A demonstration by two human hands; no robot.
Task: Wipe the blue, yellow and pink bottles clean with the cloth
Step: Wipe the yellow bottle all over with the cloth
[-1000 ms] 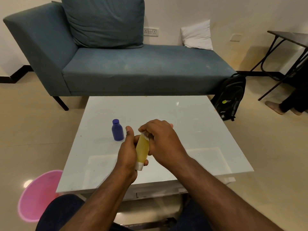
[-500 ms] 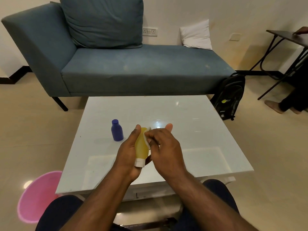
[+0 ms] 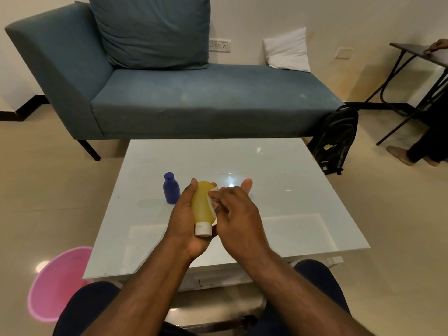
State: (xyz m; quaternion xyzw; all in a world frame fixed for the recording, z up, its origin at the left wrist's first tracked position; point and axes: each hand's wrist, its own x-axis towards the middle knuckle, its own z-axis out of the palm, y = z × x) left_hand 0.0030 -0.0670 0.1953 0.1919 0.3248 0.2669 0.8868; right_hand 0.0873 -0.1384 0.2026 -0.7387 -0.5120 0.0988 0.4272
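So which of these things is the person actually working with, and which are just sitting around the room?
In use:
left hand gripping the yellow bottle
right hand pressing the cloth on it
blue bottle standing on the table

Just lying about:
sofa
white cushion
backpack
pink bin

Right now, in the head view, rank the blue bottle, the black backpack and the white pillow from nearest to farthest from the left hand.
From the left hand:
1. Blue bottle, just beyond it on the table.
2. Black backpack, on the floor, far right.
3. White pillow, on the sofa against the wall.
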